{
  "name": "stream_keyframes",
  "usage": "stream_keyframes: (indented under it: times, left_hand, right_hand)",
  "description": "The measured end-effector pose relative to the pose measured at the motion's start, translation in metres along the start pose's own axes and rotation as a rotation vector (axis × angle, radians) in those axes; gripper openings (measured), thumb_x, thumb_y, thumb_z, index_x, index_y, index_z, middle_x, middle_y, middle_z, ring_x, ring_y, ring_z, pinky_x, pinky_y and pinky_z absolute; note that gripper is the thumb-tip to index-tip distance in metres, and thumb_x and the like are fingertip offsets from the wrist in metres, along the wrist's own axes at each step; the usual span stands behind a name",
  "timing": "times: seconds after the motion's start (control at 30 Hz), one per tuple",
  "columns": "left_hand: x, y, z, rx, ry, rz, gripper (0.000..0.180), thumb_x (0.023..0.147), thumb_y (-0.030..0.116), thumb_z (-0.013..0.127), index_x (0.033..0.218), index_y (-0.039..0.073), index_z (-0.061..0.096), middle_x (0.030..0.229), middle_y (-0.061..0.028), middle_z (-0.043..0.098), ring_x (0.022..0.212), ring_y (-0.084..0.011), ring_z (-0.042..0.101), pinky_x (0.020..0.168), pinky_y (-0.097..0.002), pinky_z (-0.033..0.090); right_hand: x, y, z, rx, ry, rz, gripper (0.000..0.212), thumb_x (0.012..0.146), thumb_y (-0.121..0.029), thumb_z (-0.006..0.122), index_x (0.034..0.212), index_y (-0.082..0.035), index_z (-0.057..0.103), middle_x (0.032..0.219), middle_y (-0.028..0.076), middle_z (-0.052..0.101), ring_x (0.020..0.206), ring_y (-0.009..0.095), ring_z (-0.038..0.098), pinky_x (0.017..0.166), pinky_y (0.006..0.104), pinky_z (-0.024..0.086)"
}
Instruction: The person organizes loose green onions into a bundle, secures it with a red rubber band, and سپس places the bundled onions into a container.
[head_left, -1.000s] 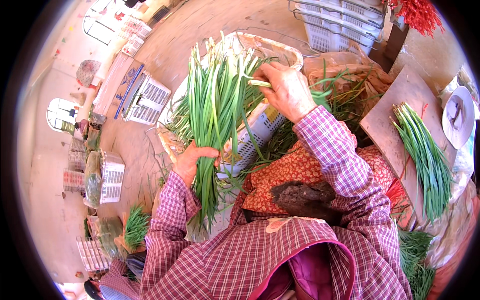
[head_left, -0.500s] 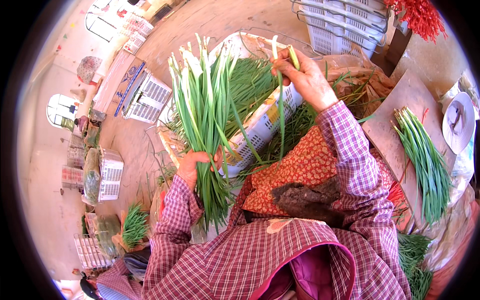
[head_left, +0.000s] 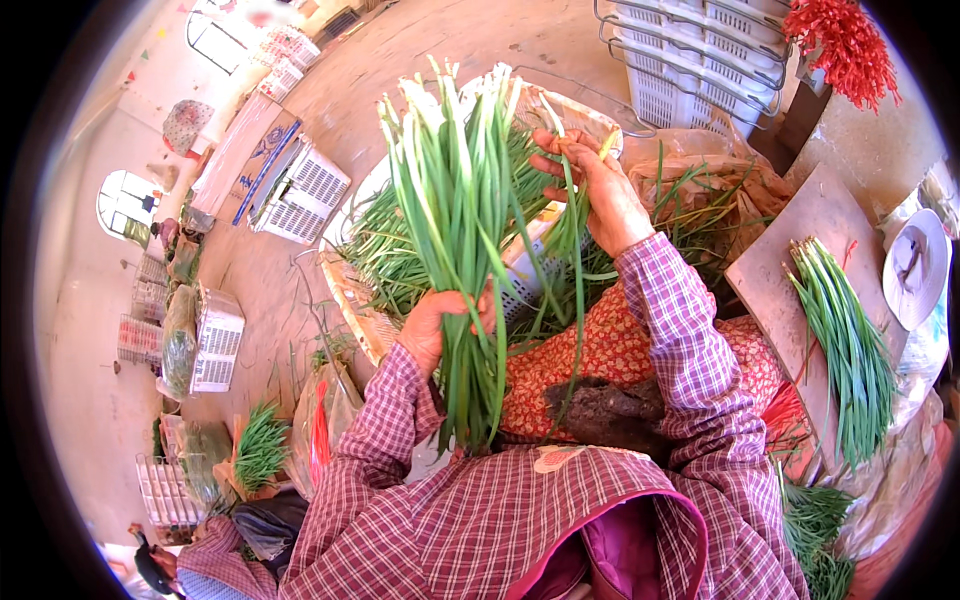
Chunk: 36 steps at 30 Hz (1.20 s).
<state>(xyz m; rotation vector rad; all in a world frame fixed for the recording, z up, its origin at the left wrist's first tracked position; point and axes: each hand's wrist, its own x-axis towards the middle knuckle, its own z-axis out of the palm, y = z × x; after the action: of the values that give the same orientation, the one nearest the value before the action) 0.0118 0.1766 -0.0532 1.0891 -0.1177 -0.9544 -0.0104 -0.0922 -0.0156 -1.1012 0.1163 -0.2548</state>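
Observation:
My left hand [head_left: 428, 326] is wrapped round a thick bunch of garlic chives [head_left: 462, 215], gripping it low on the green leaves. The pale stem ends point up and away from me. To its right, my right hand [head_left: 608, 198] pinches loose chive stalks, with long leaves hanging down below the fingers. A short yellowish piece shows at that hand too. Behind and beneath the bunch stands a white plastic basket [head_left: 345, 290] full of loose chives [head_left: 385, 235], partly hidden by the bunch and my hands.
On a board [head_left: 752, 268] at my right lies a chive bundle [head_left: 845, 350], near a pale hat [head_left: 917, 256]. White crates [head_left: 690, 70] stand at the back right, below red ties [head_left: 845, 50]. More crates [head_left: 300, 190] and greens [head_left: 262, 447] are at the left.
The bunch in my left hand has moved right and closer to my right hand. My right hand has lowered slightly and turned, its fingers now more spread around the stalks.

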Motion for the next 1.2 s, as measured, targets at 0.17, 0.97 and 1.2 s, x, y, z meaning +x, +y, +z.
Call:
stream_keyframes:
  times: [0.17, 0.97, 1.2]
  left_hand:
    - [0.023, -0.010, 0.064, 0.140, 0.054, -0.003, 0.032, 0.074, 0.017, 0.065, 0.100, -0.001, 0.064, 0.087, -0.0117, 0.065, 0.072, -0.0225, 0.063, 0.071, -0.0354, 0.054]
    - [0.013, -0.074, 0.162, 0.400, -0.446, -0.149, 0.072, 0.078, 0.016, 0.079, 0.138, 0.001, 0.043, 0.127, -0.0083, 0.059, 0.115, -0.0204, 0.057, 0.099, -0.0346, 0.045]
    - [0.036, -0.002, 0.114, 0.524, -0.361, 0.048, 0.086, 0.085, 0.049, 0.068, 0.142, -0.006, 0.036, 0.142, -0.0151, 0.048, 0.127, -0.0279, 0.050, 0.107, -0.0429, 0.039]
  right_hand:
    - [0.012, 0.000, -0.017, 0.389, 0.099, 0.065, 0.024, 0.102, -0.028, 0.045, 0.116, -0.011, 0.055, 0.117, 0.000, 0.062, 0.099, 0.014, 0.060, 0.078, 0.0331, 0.053]
    - [-0.090, -0.026, -0.077, 0.282, -0.093, -0.151, 0.086, 0.080, 0.000, 0.073, 0.152, -0.015, 0.028, 0.137, 0.008, 0.052, 0.114, 0.019, 0.058, 0.098, 0.0335, 0.048]
    - [-0.101, -0.033, -0.064, 0.199, -0.159, -0.186, 0.084, 0.078, -0.002, 0.075, 0.150, -0.008, 0.031, 0.135, 0.008, 0.054, 0.117, 0.017, 0.056, 0.101, 0.0313, 0.045]
